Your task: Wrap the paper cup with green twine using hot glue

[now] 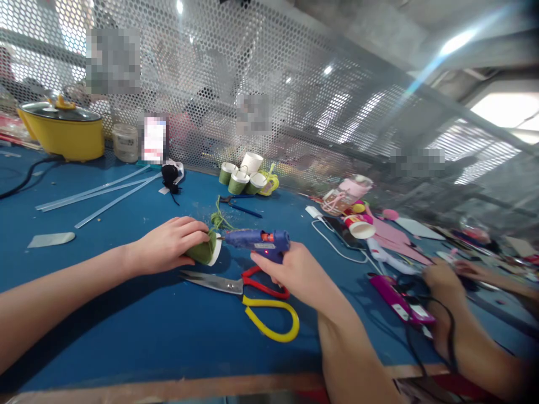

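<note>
My left hand (172, 244) is wrapped round a green-covered paper cup (205, 251), tilted on its side with its white rim facing right. In my right hand (297, 275) is a blue glue gun (261, 241), a small red light glowing on its body. Its nozzle points left and meets or nearly meets the cup's rim; I cannot tell if they touch. A tangle of green yarn (219, 220) lies just behind the cup. Below both hands, scissors (229, 284) with one red and one yellow handle rest on the blue table (147, 336).
Pliers (242, 207) and several green-wrapped cups (239, 180) sit farther back. Clear glue sticks (101, 191), a phone (154, 140) and a yellow electric pot (67, 132) occupy the left. Rightward are a cable (332, 241), a purple power strip (400, 300) and another person's arm (458, 320).
</note>
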Motion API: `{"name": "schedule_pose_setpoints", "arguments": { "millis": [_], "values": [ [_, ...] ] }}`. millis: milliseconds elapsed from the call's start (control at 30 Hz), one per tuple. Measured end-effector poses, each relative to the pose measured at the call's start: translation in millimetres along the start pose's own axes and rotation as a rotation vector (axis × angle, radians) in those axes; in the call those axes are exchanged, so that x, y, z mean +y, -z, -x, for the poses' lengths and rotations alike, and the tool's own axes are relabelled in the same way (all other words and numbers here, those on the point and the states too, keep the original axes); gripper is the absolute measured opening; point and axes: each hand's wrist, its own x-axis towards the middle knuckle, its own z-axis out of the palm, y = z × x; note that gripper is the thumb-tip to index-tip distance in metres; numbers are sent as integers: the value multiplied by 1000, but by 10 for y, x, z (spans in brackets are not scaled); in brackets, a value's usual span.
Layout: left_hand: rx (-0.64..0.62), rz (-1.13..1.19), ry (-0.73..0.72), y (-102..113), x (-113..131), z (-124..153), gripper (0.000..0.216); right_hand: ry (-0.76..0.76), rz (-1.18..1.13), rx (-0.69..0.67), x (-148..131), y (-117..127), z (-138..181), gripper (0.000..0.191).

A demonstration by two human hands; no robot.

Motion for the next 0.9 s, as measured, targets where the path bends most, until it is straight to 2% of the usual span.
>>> {"name": "schedule_pose_setpoints", "arguments": {
  "millis": [300, 433, 567, 700, 900],
  "values": [
    [11, 9, 7, 5, 9, -11, 37, 19, -22, -16, -9, 7, 30, 23],
    [9, 21, 9, 5, 6, -6, 38, 13, -12, 17, -2, -2, 35, 22],
    [9, 24, 16, 4, 3, -6, 39, 39, -20, -49, 16, -9, 47, 19],
    [14, 30, 24, 2, -3, -3, 38, 59, -26, -33, 21, -8, 67, 19],
    [29, 32, 14, -17, -12, 1, 38, 74, -32, -87, 1, -11, 96, 18]
  ]
}}
